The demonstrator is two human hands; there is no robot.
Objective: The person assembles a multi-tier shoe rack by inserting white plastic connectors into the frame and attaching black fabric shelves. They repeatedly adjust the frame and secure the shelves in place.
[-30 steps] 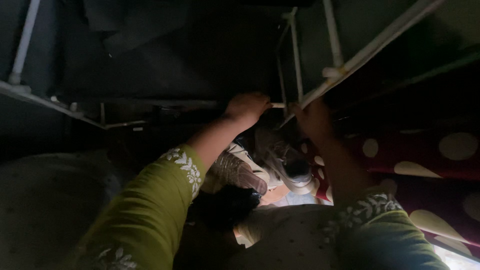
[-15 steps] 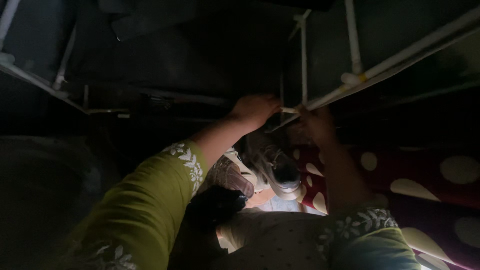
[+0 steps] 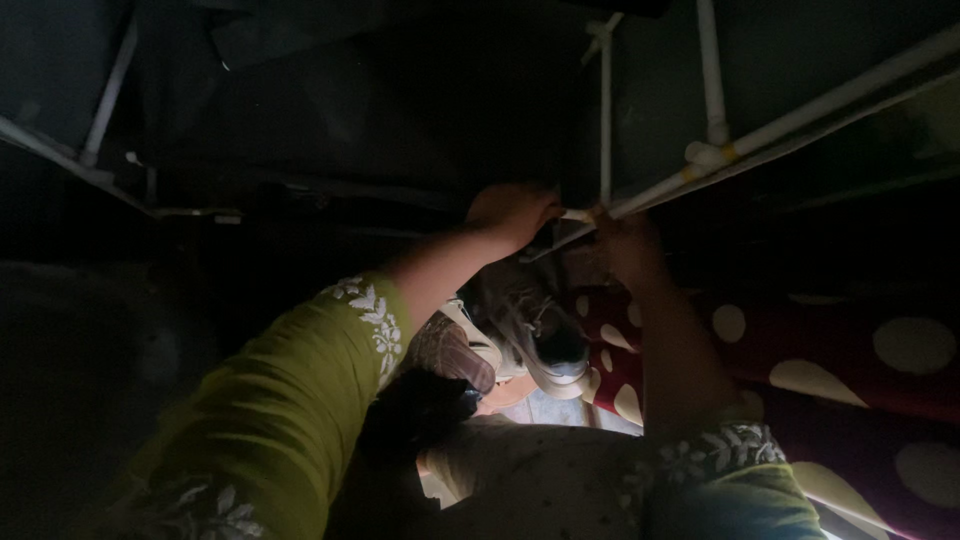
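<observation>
The scene is very dark. My left hand [image 3: 512, 212] is closed around a thin white rod [image 3: 576, 215] at the corner of a white tube rack frame [image 3: 742, 140]. My right hand [image 3: 628, 245] grips the same joint from the right, where the slanted tube meets the upright. Both arms wear green sleeves with white embroidery. Below the hands lie a white sneaker [image 3: 545, 340] and a brown patterned shoe [image 3: 455, 352].
A red cloth with large cream dots [image 3: 800, 350] lies at the right. More white tubes [image 3: 90, 170] of the frame run along the left. Dark fabric panels fill the top. A pale dotted garment [image 3: 540, 480] is at the bottom centre.
The view has shifted slightly; the frame tubes at left moved outward. Both hands stay on the rod joint, my right hand a little lower.
</observation>
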